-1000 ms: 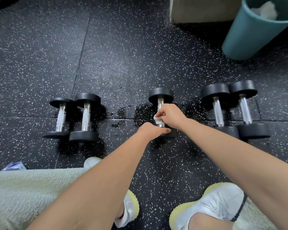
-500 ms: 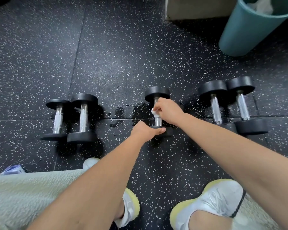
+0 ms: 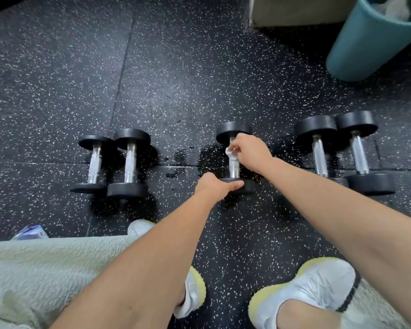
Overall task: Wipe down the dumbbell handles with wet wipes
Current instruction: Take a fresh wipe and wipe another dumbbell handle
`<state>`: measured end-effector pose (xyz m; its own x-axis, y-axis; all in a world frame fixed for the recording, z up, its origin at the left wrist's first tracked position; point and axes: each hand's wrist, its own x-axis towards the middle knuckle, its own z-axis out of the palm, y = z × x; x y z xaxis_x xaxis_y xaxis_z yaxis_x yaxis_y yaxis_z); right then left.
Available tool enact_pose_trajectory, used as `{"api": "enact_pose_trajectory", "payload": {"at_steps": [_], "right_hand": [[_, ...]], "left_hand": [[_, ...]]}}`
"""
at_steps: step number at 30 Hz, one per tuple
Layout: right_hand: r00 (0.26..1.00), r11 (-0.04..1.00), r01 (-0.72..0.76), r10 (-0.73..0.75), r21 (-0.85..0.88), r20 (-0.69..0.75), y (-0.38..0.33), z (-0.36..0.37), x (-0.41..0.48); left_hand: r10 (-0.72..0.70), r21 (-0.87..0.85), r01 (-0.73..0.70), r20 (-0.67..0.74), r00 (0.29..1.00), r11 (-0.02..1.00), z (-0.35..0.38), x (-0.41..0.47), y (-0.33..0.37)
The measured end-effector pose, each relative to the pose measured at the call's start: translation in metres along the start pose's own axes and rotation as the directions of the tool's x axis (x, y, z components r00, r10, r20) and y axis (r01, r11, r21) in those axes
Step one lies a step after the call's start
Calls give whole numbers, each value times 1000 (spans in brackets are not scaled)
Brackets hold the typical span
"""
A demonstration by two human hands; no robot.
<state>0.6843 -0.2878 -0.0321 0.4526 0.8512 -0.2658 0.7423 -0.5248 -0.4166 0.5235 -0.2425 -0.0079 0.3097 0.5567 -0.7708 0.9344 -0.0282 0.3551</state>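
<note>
**Desk:** What does the frame hold, left to right?

**Photographer:** Well left of the middle dumbbell (image 3: 233,131), the left pair (image 3: 128,162) lies side by side on the mat (image 3: 57,67). A wet patch (image 3: 183,155) darkens the mat just left of the middle dumbbell. The left hand (image 3: 214,186) rests on that dumbbell's near head (image 3: 248,186) with the thumb laid straight across it. Whether the fingers curl round the head, I cannot tell. The right hand (image 3: 249,150) pinches a bunched wipe (image 3: 230,153) against the far part of the handle (image 3: 234,169), fingers curled over it. The right pair (image 3: 318,153) lies to the right of the middle dumbbell. A bin (image 3: 365,43) with white wads inside stands beyond it, further right.

**Desk:** And what could go wrong from here?

**Photographer:** My reading is that the middle dumbbell could roll. Its heads are round, so a hard stroke of the wipe could turn it sideways if the left hand eases off. The wipe is bunched small, so it may miss the underside of the handle unless the dumbbell is turned. The rough grip could also snag or shred the wipe. The wet patch beside the dumbbell looks slippery, so a hand or shoe set there might slide.
</note>
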Motion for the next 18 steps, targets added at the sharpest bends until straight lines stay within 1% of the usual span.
{"api": "enact_pose_trajectory", "payload": {"at_steps": [2,3,6,8,10,13,15,17,18], "right_hand": [[1000,1000,-1,1,-9,-5,0,2,-4],[999,1000,27,-27,-6,17,0,2,-10],[977,987,161,-156,-24,142,0,6,-35],[969,979,200,-190,-49,160,-1,7,-37],[981,983,167,-159,-71,109,-4,5,-23],[998,995,54,-56,-89,-23,-8,4,3],[998,995,4,-11,-101,-65,-7,9,10],[997,993,12,-20,-118,-74,-8,12,0],[996,991,45,-54,-122,-70,-8,15,-9]], "left_hand": [[-9,-18,9,-8,1000,1000,1,1,-1],[-11,-24,11,-8,1000,1000,1,3,-2],[-11,-38,11,6,1000,999,0,11,-5],[-16,-52,17,15,1000,999,1,15,-9],[-20,-74,21,9,1000,997,3,16,-12],[-11,-112,9,-19,1000,994,6,17,-17],[-13,-125,11,-21,1000,992,7,19,-18],[-6,-120,5,-8,1000,993,6,21,-19],[-2,-118,2,-3,1000,993,5,22,-19]]}}
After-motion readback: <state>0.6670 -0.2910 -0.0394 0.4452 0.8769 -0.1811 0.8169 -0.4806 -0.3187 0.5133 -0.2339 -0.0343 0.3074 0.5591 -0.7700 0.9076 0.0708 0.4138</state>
